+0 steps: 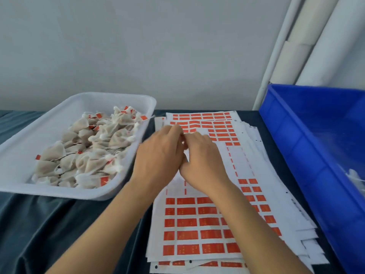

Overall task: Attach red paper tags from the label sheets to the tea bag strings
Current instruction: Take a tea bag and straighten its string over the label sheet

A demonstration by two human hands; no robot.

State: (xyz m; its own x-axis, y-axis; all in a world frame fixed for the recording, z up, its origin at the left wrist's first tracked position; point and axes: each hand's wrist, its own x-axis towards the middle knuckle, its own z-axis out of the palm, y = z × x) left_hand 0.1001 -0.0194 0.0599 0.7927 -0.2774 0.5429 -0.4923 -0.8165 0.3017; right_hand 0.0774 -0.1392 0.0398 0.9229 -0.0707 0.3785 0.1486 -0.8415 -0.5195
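A stack of white label sheets [197,230] with rows of red tags lies in the middle of the table. My left hand [158,159] and my right hand [203,163] meet above the upper part of the top sheet, fingers curled and fingertips pressed together. What they pinch is hidden by the fingers and blurred. A white tray [23,153] on the left holds a heap of tea bags [87,151], several with red tags on their strings.
A blue plastic bin [316,147] stands along the right side, with something white at its right edge. A dark blue cloth [49,224] covers the table. A grey wall and white pipes [276,56] rise behind.
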